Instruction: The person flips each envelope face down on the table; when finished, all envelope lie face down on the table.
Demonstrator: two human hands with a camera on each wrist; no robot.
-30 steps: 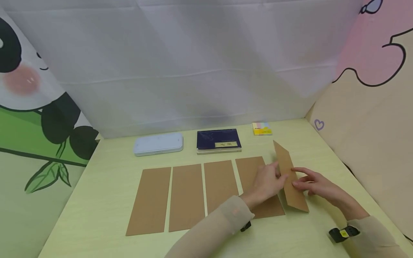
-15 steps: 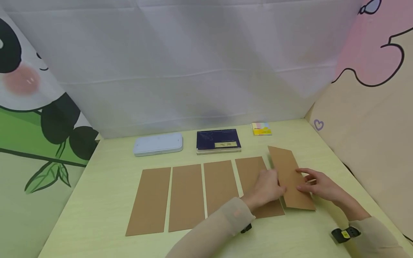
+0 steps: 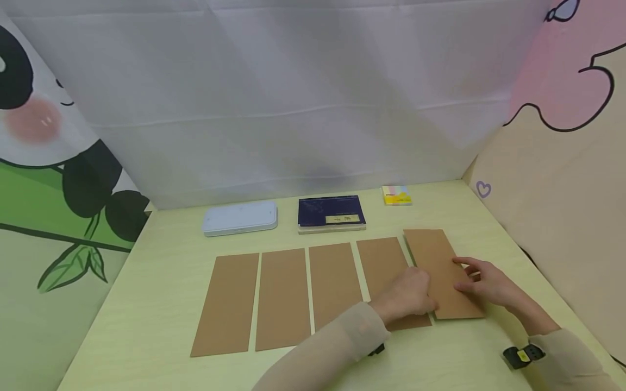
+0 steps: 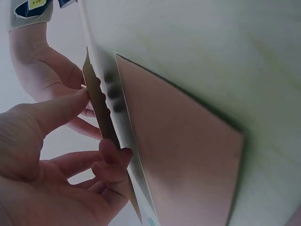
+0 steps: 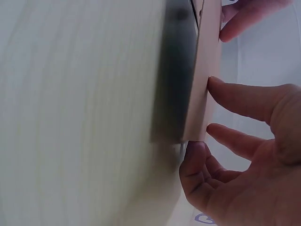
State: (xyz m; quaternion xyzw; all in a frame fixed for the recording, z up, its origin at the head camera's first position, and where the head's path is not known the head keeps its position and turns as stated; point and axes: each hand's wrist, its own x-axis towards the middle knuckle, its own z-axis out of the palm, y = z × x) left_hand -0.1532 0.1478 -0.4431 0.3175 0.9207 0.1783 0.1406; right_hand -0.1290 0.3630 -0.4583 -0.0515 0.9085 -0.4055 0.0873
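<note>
A brown cardboard rectangle [image 3: 435, 271] hangs just above the table at the right end of a row of matching pieces. My left hand [image 3: 406, 293] pinches its left edge; in the left wrist view the left hand's thumb [image 4: 66, 108] lies on top and the fingertips [image 4: 115, 153] below. Along the right edge, my right hand [image 3: 491, 282] pinches the same piece, its thumb and a fingertip on the upper face and curled fingers [image 5: 193, 169] at the edge underneath. Seen edge-on in the right wrist view, the cardboard [image 5: 200, 99] casts a shadow onto the table.
Several flat cardboard rectangles [image 3: 283, 293] lie side by side with narrow gaps. Behind them are a pale pencil case [image 3: 239, 218], a dark blue book [image 3: 331, 212] and a sticky-note pad [image 3: 397, 195]. A white cloth [image 3: 293, 108] hangs behind the table [image 3: 146, 304].
The cardboard piece has gone from steeply tilted to nearly flat, its right side lowering. My left hand has slid toward the near end of the left edge; the right hand shifts slightly right.
</note>
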